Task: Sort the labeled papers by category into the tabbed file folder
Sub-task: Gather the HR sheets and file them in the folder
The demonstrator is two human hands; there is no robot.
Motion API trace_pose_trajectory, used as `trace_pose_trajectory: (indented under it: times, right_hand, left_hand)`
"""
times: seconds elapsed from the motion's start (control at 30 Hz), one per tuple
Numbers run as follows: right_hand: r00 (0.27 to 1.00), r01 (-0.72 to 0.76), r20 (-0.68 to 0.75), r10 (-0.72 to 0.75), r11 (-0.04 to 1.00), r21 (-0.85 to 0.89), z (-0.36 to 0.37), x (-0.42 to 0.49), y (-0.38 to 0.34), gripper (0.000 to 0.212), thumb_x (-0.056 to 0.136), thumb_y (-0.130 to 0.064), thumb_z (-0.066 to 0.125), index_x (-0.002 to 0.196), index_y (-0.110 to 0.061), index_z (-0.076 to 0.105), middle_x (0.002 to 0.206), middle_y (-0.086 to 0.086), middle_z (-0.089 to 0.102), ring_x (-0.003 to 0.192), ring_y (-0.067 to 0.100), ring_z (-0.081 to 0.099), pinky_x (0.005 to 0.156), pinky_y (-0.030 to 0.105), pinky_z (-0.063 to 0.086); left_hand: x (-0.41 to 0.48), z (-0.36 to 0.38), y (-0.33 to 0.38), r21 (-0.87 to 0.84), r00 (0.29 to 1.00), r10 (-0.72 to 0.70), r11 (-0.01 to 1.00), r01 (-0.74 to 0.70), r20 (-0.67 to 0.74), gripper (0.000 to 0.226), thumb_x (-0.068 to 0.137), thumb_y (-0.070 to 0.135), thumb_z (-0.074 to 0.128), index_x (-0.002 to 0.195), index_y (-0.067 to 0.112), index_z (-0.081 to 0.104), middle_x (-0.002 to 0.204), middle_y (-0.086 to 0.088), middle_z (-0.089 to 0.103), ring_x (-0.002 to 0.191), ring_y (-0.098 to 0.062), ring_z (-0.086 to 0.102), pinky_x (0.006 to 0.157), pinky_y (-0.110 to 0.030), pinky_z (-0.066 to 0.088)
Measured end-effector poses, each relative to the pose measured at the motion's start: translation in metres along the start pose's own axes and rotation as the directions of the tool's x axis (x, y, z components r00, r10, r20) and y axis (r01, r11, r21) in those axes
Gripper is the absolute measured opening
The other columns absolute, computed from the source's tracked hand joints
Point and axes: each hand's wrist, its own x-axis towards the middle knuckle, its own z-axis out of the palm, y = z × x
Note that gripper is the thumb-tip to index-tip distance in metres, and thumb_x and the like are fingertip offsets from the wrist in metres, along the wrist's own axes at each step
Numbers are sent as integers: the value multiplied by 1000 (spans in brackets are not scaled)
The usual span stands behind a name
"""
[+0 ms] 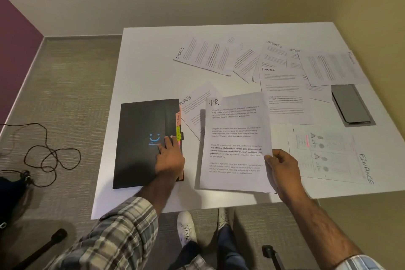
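White table [153,55] in the middle of view, grey carpet [72,94] around it.

Far right part of the table: loose papers [247,61] fanned out and overlapping, hand-headed SPORTS or FINANCE. One FINANCE sheet [328,155] lies sideways at near right, apart from the pile.

Black folder [140,138]: closed, flat on the near left of the table, blue smiley on the cover.

HR sheet [236,138]: just right of the folder, by the near table edge. It looks held a little off the surface, with shadow along its left and near edges. It overlaps a SPORTS sheet [195,103] lying behind it.

Grey flat box [352,105] at far right, its far end under a paper corner.

Black cable [50,153] looped on the carpet, left.

Left hand [169,158]: palm down on the folder's right edge, fingers straight on the cover, holding nothing.

Right hand [280,166]: thumb and fingers pinch the HR sheet's right edge, low down.

Coloured tabs [178,131] stick out of the folder's right edge, just beside the left fingertips.
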Motion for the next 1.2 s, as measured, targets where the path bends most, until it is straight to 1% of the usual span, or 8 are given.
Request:
trace_pose_trajectory:
  times: [0.1, 0.2, 0.43, 0.57, 0.67, 0.8, 0.97, 1.2]
  right_hand:
    - [1000, -14, 5, 14, 1000, -21, 3, 1, 6, 11, 97, 3, 57, 97, 0, 68, 104, 21, 75, 104, 37, 72, 101, 45, 55]
    - [1000, -27, 13, 28, 997, -67, 6, 2, 11, 11, 98, 0, 58, 97, -3, 69, 101, 16, 76, 101, 35, 73, 98, 44, 56]
    - [1000, -20, 13, 21, 996, -88, 21, 12, 21, 13, 97, -2, 58, 90, -4, 68, 98, 21, 75, 99, 41, 71, 88, 40, 57]
    - [1000, 27, 6, -27, 991, -128, 41, 12, 16, 15, 97, -2, 57, 89, -8, 69, 88, 8, 75, 83, 26, 72, 70, 24, 57]
    - [997, 73, 9, -73, 983, -166, 60, 11, 10, 16, 97, -1, 55, 89, -8, 68, 84, 4, 72, 70, 16, 64, 55, 12, 50]
    - [995, 101, 19, -99, 973, -206, 88, 12, 9, 17, 96, -1, 54, 90, -8, 68, 83, 3, 71, 67, 14, 63, 55, 13, 50]
    - [994, 112, 47, -103, 953, -283, 123, 7, 22, 19, 97, -8, 51, 94, -15, 69, 92, -1, 74, 83, 19, 71, 71, 32, 60]
    - [990, 123, 112, -86, 910, -395, 157, -3, 37, 15, 102, -13, 49, 98, -13, 63, 89, -6, 64, 77, 3, 59, 50, 9, 39]
  left_hand:
    - [-1, 3, 7, 100, 1000, 9, 995, -9, -5, 70, 98, 12, 46, 159, 13, 13, 164, -24, 18, 142, -51, 34, 104, -52, 49]
    - [3, -1, 14, 86, 993, -30, 996, 40, -110, 50, 95, 7, 53, 143, 10, 39, 140, -23, 49, 117, -40, 60, 86, -43, 57]
    - [7, -34, 8, -391, 968, -211, 909, 143, -138, 15, 95, 6, 53, 110, 7, 53, 94, -7, 55, 89, -28, 60, 70, -35, 44]
    - [-1, -39, -13, -609, 953, -265, 783, 124, -146, 9, 92, 7, 62, 100, 7, 59, 93, -6, 63, 82, -19, 63, 55, -22, 46]
    - [-8, -42, -24, -742, 957, -274, 660, 117, -93, 11, 90, 2, 65, 99, 7, 62, 92, 0, 63, 80, -10, 63, 54, -15, 45]
    - [-14, -49, -30, -819, 960, -265, 568, 79, -91, 12, 91, 2, 66, 100, 9, 64, 90, 3, 65, 84, -8, 66, 54, -16, 50]
    - [-18, -51, -33, -816, 965, -238, 576, 48, -111, 10, 93, 8, 68, 100, 9, 61, 99, -1, 66, 87, -15, 67, 55, -15, 53]
    - [-22, -54, -30, -779, 965, -174, 625, -47, -199, 11, 91, 5, 69, 92, 10, 59, 93, 0, 65, 84, -18, 65, 62, -17, 53]
